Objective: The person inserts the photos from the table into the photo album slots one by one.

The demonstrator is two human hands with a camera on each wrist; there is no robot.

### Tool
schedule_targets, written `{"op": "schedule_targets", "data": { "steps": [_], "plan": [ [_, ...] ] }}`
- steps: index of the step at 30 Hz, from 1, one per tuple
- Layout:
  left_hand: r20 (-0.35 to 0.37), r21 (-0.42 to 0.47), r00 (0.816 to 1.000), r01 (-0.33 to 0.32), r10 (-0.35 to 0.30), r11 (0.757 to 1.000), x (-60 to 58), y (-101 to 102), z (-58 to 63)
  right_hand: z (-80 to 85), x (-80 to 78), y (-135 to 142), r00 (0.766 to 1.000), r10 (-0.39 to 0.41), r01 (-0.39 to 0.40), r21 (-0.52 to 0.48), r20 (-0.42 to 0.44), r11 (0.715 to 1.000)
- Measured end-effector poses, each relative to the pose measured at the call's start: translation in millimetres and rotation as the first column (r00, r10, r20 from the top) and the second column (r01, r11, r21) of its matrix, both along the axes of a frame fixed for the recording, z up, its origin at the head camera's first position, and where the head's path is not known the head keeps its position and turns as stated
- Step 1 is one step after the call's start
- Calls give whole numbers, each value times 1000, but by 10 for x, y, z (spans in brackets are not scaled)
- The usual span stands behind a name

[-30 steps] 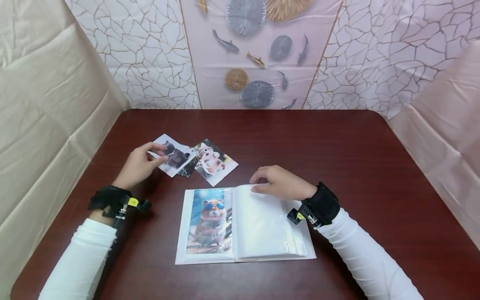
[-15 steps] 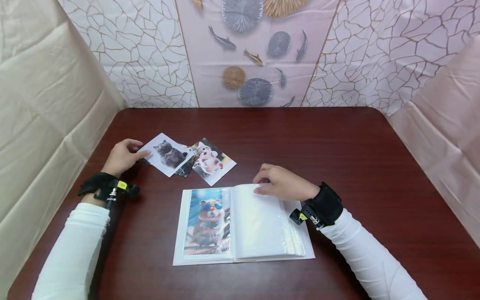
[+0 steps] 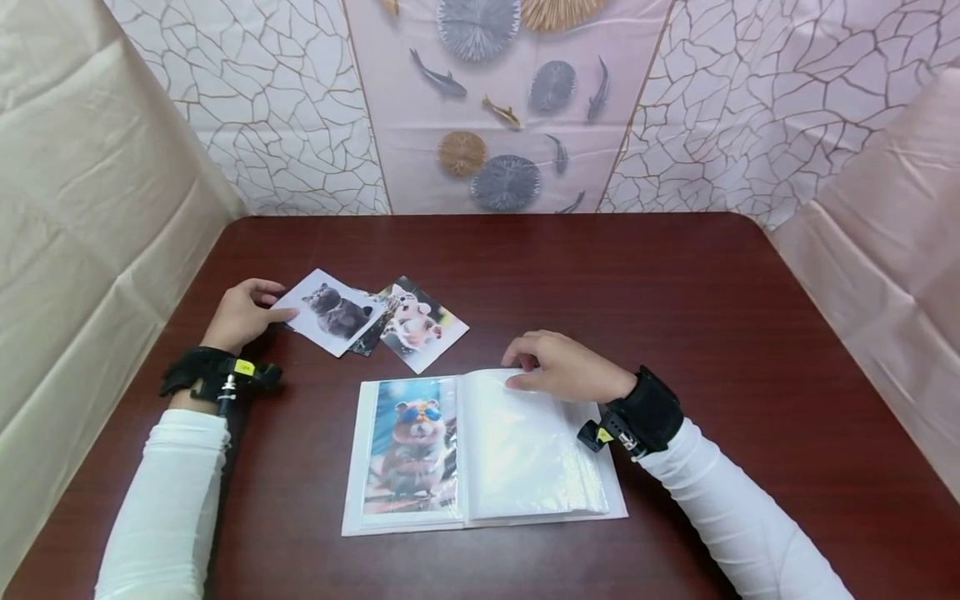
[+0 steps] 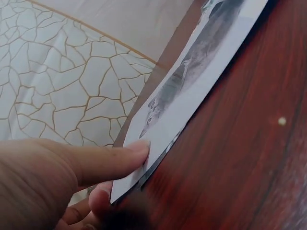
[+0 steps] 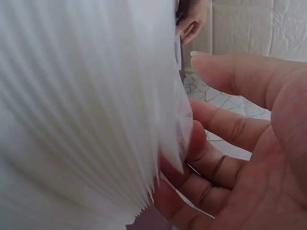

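Note:
My left hand [image 3: 243,315] pinches the near-left corner of a photo of a grey cat [image 3: 330,312], thumb on top and fingers underneath. In the left wrist view a dark edge shows just under this photo print [image 4: 192,72]. A darker photo [image 3: 367,337] is partly covered by it, beside a photo of a pale animal [image 3: 423,325]. My right hand [image 3: 562,365] is at the top edge of the open photo album [image 3: 540,450]. Its bent fingers [image 5: 216,163] touch the clear sleeve edges [image 5: 180,120] from behind, while the thumb stands apart from them.
On the album's left page is a picture of a hamster in sunglasses [image 3: 414,446]. The dark red wooden table [image 3: 675,283] meets a patterned backdrop [image 3: 300,108] at its far edge. Cloth hangs at both sides.
My left hand has moved left from the cat's picture to the photo's corner and now pinches it. My right hand stays at the album's top edge.

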State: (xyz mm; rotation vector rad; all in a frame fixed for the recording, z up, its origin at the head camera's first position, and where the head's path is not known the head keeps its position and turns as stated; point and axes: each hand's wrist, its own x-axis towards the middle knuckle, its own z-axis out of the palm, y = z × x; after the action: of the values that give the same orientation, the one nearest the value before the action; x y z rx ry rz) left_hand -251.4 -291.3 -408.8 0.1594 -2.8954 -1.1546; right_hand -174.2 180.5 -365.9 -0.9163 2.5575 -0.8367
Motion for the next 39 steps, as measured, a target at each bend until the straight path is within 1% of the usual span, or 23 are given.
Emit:
{"op": "schedule_targets", "data": {
  "steps": [4, 8, 12, 14, 16, 21, 25, 29, 32, 37, 38, 39],
  "plan": [
    [-12, 17, 1000, 17, -17, 1000, 11, -29, -11, -17, -13, 6, 1000, 0, 0, -11, 10, 1000],
    [-17, 15, 1000, 14, -14, 1000, 19, -60, -3, -56, -66, 41, 999, 19, -18, -39, 31, 999],
    [-22, 17, 999, 28, -27, 999, 24, -81, 14, -104, -132, 106, 991, 31, -16, -117, 128, 993],
    [-23, 48, 999, 31, -30, 998, 18, -88, 22, -121, -157, 136, 983, 34, -6, -154, 182, 988],
    [-16, 109, 1000, 29, -27, 994, 9, -89, 26, -127, -175, 156, 976, 44, -6, -177, 212, 984],
    [-26, 263, 1000, 4, 3, 965, -20, -57, 31, -122, -201, 174, 972, 60, -18, -183, 228, 983],
    [-81, 349, 996, -13, 44, 937, -48, 20, 27, -108, -200, 169, 970, 57, -15, -178, 238, 984],
    [-131, 438, 989, -3, 68, 899, -72, 153, 46, -101, -193, 160, 969, 62, -19, -179, 238, 984],
    [-146, 484, 988, 22, 56, 875, -76, 278, 79, -102, -191, 156, 969, 86, -40, -195, 232, 980],
    [-152, 548, 988, 88, -4, 832, -68, 513, 118, -109, -190, 155, 967, 129, -80, -218, 221, 973],
    [-154, 549, 988, 101, -18, 829, -64, 562, 120, -108, -189, 153, 968, 132, -84, -219, 215, 972],
    [-158, 540, 987, 115, -34, 834, -58, 610, 123, -106, -188, 151, 970, 133, -86, -221, 206, 972]
  ]
}}
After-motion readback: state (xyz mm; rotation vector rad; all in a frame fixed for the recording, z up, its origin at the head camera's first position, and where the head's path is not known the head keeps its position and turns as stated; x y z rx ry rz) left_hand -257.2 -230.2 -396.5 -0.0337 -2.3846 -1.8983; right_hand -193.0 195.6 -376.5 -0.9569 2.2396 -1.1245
